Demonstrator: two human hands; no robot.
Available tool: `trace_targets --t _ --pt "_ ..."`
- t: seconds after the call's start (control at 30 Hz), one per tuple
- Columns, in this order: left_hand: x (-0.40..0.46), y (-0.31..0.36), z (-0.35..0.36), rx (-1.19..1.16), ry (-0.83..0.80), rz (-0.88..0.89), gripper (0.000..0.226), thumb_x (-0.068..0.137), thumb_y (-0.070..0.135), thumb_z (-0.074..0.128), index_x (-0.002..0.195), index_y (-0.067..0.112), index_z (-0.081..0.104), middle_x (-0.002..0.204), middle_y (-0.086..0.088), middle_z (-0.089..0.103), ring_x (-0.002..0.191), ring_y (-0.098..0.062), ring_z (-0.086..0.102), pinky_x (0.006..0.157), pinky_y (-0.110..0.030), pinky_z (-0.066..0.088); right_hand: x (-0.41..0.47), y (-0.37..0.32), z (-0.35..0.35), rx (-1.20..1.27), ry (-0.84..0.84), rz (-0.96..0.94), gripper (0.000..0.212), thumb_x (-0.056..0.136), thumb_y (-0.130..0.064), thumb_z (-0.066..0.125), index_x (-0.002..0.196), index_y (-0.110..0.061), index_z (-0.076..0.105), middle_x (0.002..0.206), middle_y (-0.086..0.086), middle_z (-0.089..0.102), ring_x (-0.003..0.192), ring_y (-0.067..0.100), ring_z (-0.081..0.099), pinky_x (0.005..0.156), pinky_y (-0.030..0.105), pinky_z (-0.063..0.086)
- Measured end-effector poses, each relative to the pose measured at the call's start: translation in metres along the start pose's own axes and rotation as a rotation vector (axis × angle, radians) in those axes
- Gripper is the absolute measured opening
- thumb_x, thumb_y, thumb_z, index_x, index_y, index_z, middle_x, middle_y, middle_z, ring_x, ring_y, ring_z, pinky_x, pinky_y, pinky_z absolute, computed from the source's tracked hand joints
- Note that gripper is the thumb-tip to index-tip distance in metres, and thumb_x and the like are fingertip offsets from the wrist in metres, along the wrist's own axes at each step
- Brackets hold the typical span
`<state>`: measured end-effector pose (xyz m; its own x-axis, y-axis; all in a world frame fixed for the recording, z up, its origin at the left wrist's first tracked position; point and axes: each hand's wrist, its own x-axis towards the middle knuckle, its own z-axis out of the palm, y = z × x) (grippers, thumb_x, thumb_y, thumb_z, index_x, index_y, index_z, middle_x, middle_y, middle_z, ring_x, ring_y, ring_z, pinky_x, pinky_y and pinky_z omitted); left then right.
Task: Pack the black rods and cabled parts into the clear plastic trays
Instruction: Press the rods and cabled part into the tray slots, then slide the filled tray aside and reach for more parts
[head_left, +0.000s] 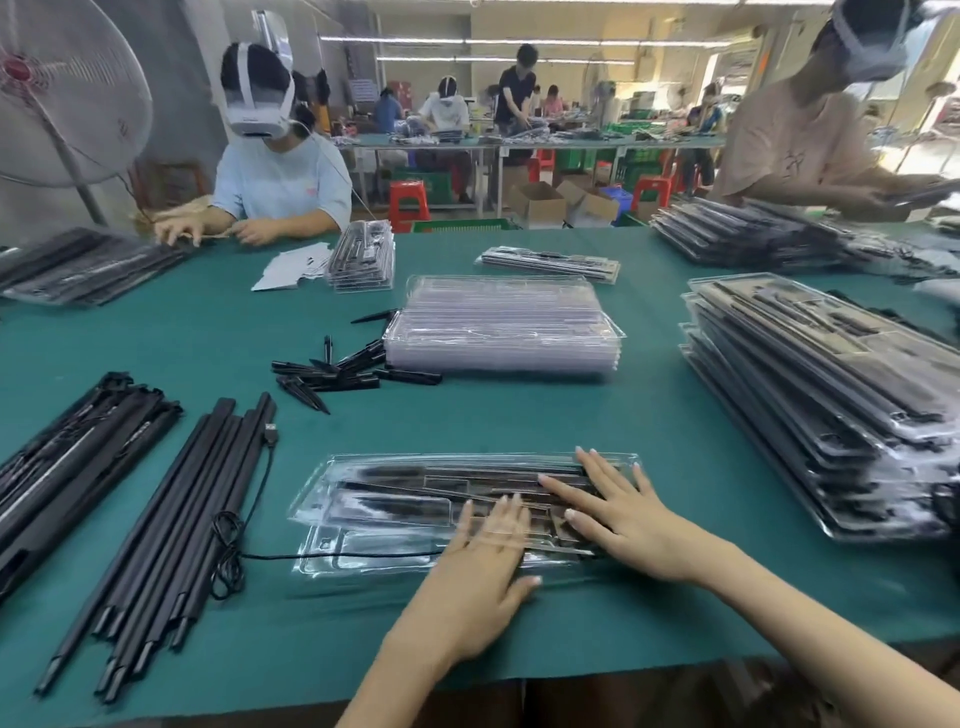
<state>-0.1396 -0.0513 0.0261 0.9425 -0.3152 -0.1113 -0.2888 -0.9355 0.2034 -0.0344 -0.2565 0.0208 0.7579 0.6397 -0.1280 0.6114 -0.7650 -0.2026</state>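
A clear plastic tray (374, 509) with black rods in its slots lies on the green table in front of me. My left hand (483, 561) rests flat on the tray's near right part, fingers straight and blurred. My right hand (608, 509) lies flat on the tray's right end, fingers spread. A black cable (244, 530) runs from the tray's near edge to a loose coil on the left. Long black rods (171, 525) lie in a bundle to the left of the tray.
A stack of empty clear trays (501, 327) stands at the table's middle, with short black spikes (337, 371) beside it. Packed trays (826, 405) are piled at the right. More rod bundles (67, 467) lie far left. Two other workers sit across the table.
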Motion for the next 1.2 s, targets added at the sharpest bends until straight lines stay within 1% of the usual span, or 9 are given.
trace_targets --t 0.1,0.23,0.3,0.47,0.73,0.8,0.93,1.1,1.2 --pt "-0.043 -0.012 -0.010 -0.057 -0.014 0.025 0.058 0.101 0.044 0.031 0.153 0.028 0.009 0.156 0.017 -0.004 0.141 0.004 -0.013 0.110 -0.018 -0.017 0.001 -0.001 0.003 -0.045 0.005 -0.001 0.048 0.088 -0.067 0.005 0.134 -0.068 -0.012 0.157 -0.001 -0.023 0.141 0.009 -0.029 0.115 0.051 -0.014" --pt "-0.047 -0.025 -0.043 -0.222 0.311 0.002 0.036 0.098 0.043 0.043 0.133 0.043 0.048 0.142 0.028 0.040 0.130 0.020 0.020 0.106 -0.001 0.006 -0.001 -0.003 0.008 -0.106 0.048 0.006 0.053 0.084 -0.069 -0.002 0.135 -0.066 -0.015 0.156 -0.001 -0.026 0.140 0.010 -0.031 0.114 0.052 -0.017" --pt "-0.024 -0.033 -0.049 -0.165 0.385 -0.031 0.041 0.099 0.045 0.036 0.140 0.045 0.036 0.149 0.025 0.026 0.137 0.013 0.009 0.117 -0.020 -0.002 -0.001 -0.003 0.011 -0.126 0.076 0.022 0.051 0.087 -0.067 -0.001 0.135 -0.065 -0.016 0.156 0.000 -0.025 0.140 0.010 -0.031 0.114 0.050 -0.018" --pt "0.019 -0.068 -0.015 0.060 0.154 -0.246 0.053 0.092 0.066 0.015 0.140 0.059 -0.008 0.158 0.017 -0.011 0.144 -0.011 -0.019 0.111 -0.058 -0.017 0.001 -0.003 0.016 -0.117 0.112 0.033 0.049 0.087 -0.067 -0.001 0.134 -0.066 -0.016 0.156 -0.002 -0.024 0.141 0.008 -0.028 0.115 0.047 -0.018" --pt "0.022 -0.083 0.008 -0.034 0.233 -0.235 0.052 0.092 0.067 0.018 0.137 0.062 -0.008 0.151 0.025 -0.016 0.141 -0.004 -0.023 0.107 -0.049 -0.028 0.002 0.001 0.020 0.015 0.189 0.084 0.054 0.086 -0.067 -0.002 0.137 -0.060 -0.019 0.158 -0.004 -0.018 0.140 0.001 -0.027 0.110 0.035 -0.029" --pt "0.023 -0.083 0.007 -0.268 0.341 -0.258 0.047 0.097 0.056 0.030 0.143 0.053 0.020 0.153 0.024 0.006 0.145 -0.003 -0.004 0.113 -0.042 -0.021 0.003 0.000 0.020 -0.025 0.194 0.141 0.055 0.087 -0.065 -0.002 0.138 -0.057 -0.019 0.158 0.001 -0.019 0.139 0.006 -0.029 0.108 0.036 -0.030" --pt "0.011 -0.091 -0.013 -1.083 0.729 -0.405 0.030 0.098 0.013 0.047 0.114 0.033 0.062 0.126 0.011 0.060 0.128 -0.010 0.048 0.110 -0.025 0.031 0.006 -0.001 0.020 -0.084 0.141 0.160 0.053 0.098 -0.054 0.012 0.140 -0.048 -0.020 0.159 0.007 -0.016 0.143 0.013 -0.024 0.115 0.040 -0.020" --pt "0.004 -0.122 -0.018 -0.158 0.364 -0.257 0.047 0.098 0.041 0.042 0.144 0.045 0.030 0.155 0.015 0.021 0.147 -0.007 0.006 0.119 -0.035 0.001 0.004 -0.002 0.021 -0.120 0.150 0.160 0.054 0.098 -0.051 0.012 0.142 -0.045 -0.019 0.159 0.009 -0.015 0.145 0.016 -0.021 0.116 0.042 -0.016" --pt "-0.002 -0.128 -0.011 -0.035 0.297 -0.319 0.050 0.098 0.054 0.026 0.144 0.053 0.008 0.158 0.016 0.006 0.147 -0.007 -0.006 0.117 -0.041 -0.011 0.003 -0.001 0.021 -0.117 0.146 0.161 0.054 0.098 -0.052 0.011 0.141 -0.046 -0.021 0.159 0.010 -0.014 0.145 0.016 -0.020 0.116 0.041 -0.015"
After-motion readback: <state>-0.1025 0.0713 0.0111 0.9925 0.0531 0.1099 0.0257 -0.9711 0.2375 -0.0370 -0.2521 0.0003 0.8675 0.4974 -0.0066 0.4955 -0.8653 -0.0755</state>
